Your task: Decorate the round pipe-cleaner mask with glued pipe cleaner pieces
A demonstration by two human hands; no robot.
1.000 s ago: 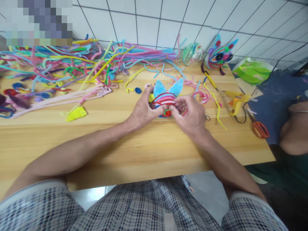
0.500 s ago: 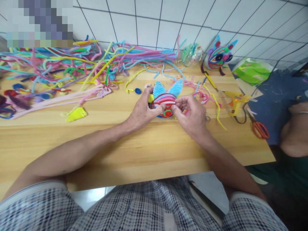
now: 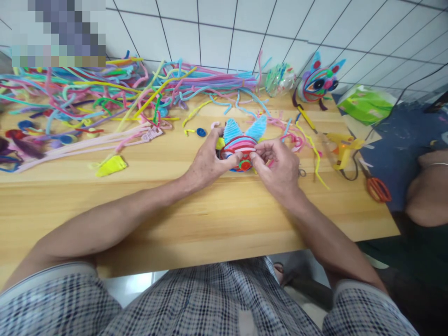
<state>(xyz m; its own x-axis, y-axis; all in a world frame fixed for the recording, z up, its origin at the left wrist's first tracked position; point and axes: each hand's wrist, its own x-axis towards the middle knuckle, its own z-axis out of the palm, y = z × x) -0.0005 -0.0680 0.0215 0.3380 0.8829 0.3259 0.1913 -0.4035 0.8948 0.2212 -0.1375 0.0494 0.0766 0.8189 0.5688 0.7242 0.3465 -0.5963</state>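
Note:
Between my hands, over the wooden table [image 3: 168,219], is a pipe-cleaner animal head [image 3: 241,143] with two light blue ears, red and pink bands and a round red nose ringed in green. My left hand [image 3: 212,156] grips its left side, thumb across the front near the nose. My right hand [image 3: 278,163] is closed at its right side, thumb and forefinger pinched together against the bands. Whether a small strip is held in that pinch is too fine to make out. A yellow piece shows beside my left fingers.
Loose pipe cleaners [image 3: 217,81] are heaped along the wall. A finished animal head [image 3: 317,84] stands at the back right, near a green packet [image 3: 367,105]. A yellow glue gun [image 3: 343,149] and orange-handled scissors [image 3: 378,189] lie rightward. Another person's arm [image 3: 429,191] is at the right edge.
Both hands stay on the animal head in nearly the same place. My left thumb and right fingertips have barely shifted. Below the table, a foot now shows.

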